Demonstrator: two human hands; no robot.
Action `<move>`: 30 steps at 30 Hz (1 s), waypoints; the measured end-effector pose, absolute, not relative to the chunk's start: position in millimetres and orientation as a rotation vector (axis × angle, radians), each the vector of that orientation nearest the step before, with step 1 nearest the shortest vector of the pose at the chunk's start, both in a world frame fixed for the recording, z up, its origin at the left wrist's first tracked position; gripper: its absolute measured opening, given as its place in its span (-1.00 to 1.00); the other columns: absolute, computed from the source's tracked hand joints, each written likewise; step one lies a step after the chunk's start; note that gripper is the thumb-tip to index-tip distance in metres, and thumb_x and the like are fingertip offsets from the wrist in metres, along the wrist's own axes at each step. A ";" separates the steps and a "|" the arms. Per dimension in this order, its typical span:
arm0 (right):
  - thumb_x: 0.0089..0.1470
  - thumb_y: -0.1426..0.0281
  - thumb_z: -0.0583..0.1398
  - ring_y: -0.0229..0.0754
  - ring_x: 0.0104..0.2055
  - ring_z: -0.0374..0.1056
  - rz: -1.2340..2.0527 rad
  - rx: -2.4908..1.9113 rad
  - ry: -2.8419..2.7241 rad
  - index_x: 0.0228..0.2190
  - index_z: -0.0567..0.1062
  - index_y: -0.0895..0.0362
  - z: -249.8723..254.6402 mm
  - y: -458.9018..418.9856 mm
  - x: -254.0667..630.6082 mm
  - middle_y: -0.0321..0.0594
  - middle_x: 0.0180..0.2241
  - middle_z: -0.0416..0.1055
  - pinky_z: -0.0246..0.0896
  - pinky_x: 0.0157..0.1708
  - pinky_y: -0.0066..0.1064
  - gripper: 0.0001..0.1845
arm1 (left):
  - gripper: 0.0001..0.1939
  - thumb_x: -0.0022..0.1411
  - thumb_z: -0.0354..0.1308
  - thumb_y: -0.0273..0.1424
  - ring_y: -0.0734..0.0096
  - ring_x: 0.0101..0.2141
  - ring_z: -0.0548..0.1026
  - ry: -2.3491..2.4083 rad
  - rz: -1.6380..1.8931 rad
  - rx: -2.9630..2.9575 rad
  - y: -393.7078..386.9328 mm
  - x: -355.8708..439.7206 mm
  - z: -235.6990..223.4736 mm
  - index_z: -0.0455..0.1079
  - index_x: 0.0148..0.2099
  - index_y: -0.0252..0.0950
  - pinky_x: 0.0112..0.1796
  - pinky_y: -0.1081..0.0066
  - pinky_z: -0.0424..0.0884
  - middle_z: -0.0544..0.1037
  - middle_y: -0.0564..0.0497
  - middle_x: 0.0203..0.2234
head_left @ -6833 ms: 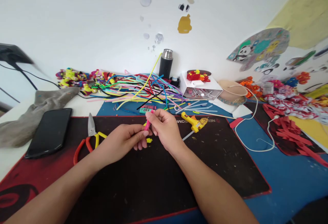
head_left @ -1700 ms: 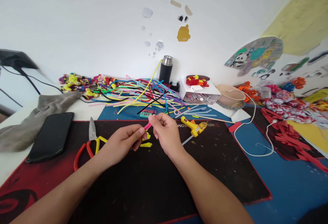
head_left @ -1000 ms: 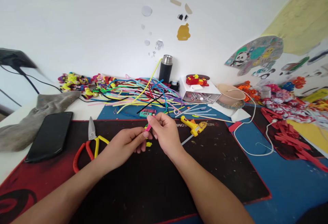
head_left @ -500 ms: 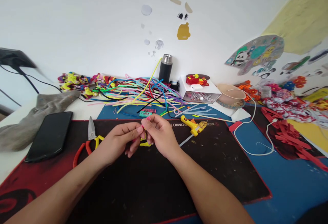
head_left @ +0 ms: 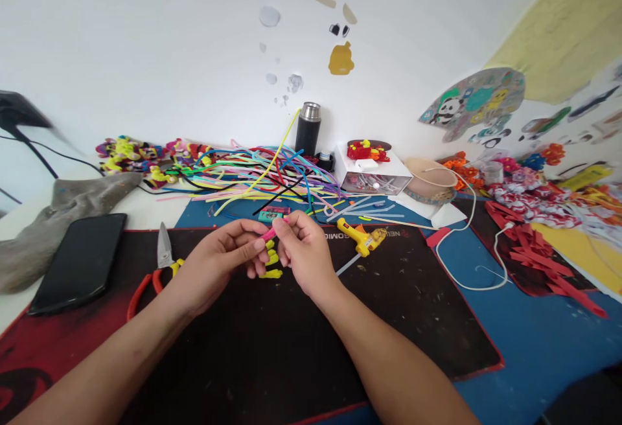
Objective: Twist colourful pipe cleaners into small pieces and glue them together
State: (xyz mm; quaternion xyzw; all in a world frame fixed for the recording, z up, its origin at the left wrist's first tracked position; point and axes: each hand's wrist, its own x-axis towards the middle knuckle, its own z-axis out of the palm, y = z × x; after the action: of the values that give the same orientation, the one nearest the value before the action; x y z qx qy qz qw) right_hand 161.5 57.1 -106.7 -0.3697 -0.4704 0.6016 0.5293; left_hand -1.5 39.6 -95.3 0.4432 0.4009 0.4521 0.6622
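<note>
A short, bright pink piece, looking like pipe cleaner (head_left: pixel 269 234), is stretched between my two hands above the black mat. My left hand (head_left: pixel 238 250) pinches its lower left end between thumb and fingers. At the upper right end, my right hand (head_left: pixel 301 240) pinches it too, the tip mostly hidden by the thumb. Several short yellow pieces (head_left: pixel 272 274) lie on the mat just beyond and between the hands. Scissors (head_left: pixel 165 250) with red and yellow handles rest left of my left hand. To the right of my right hand lies a yellow glue gun (head_left: pixel 362 238).
Colourful pipe cleaners (head_left: pixel 253 175) are heaped along the wall. A black thermos (head_left: pixel 308 128), a white box (head_left: pixel 374 172) and a beige bowl (head_left: pixel 430 182) stand behind. A phone (head_left: pixel 80 263) lies left; red strips (head_left: pixel 539 253) and a white cable (head_left: pixel 473 218) lie right.
The hands have drawn slightly apart, and more of the pink piece shows between them. More of the yellow pieces is visible. The whole view has shifted a little.
</note>
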 end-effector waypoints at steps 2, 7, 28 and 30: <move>0.12 0.00 0.36 -0.38 -0.72 0.05 1.446 -0.877 -1.094 -0.43 0.33 0.04 -107.3 58.1 161.8 -0.55 -0.73 0.16 -0.10 -0.70 -0.49 -0.54 | -0.59 0.04 0.59 -0.27 0.41 -0.51 0.58 0.866 1.085 0.867 41.5 -2.8 -95.0 0.58 -0.13 -0.32 -0.50 0.54 0.48 0.65 -0.01 -0.47; 0.10 0.00 0.38 -0.39 -0.72 0.05 1.475 -0.845 -1.065 -0.41 0.33 0.04 -107.5 56.8 161.0 -0.56 -0.71 0.17 -0.13 -0.70 -0.49 -0.54 | -0.62 -0.09 0.66 -0.38 0.50 -0.52 0.56 0.768 1.159 0.635 42.6 -4.4 -96.1 0.67 -0.21 -0.35 -0.47 0.61 0.51 0.65 -0.03 -0.51; 0.11 0.06 0.39 -0.36 -0.68 0.18 1.640 -0.792 -1.127 -0.27 0.55 0.07 -102.1 50.7 159.1 -0.43 -0.60 0.40 0.02 -0.67 -0.48 -0.65 | -0.81 0.01 0.54 -0.59 0.51 -0.55 0.61 0.706 1.177 0.476 46.7 -10.6 -96.5 0.64 -0.30 -0.38 -0.49 0.67 0.56 0.66 -0.01 -0.53; 0.10 0.06 0.39 -0.36 -0.68 0.18 1.643 -0.782 -1.115 -0.24 0.58 0.07 -101.7 50.9 159.3 -0.42 -0.60 0.40 0.03 -0.66 -0.48 -0.64 | -0.79 -0.01 0.55 -0.58 0.50 -0.55 0.61 0.711 1.171 0.484 47.2 -9.9 -98.1 0.64 -0.29 -0.38 -0.48 0.67 0.57 0.67 -0.01 -0.52</move>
State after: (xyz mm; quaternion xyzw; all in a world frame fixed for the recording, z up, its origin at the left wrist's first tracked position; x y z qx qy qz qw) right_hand 159.3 50.9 -101.7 -0.3207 -0.4578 0.6742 0.4828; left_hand -9.9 47.2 -98.1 0.2211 0.3250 0.5355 0.7475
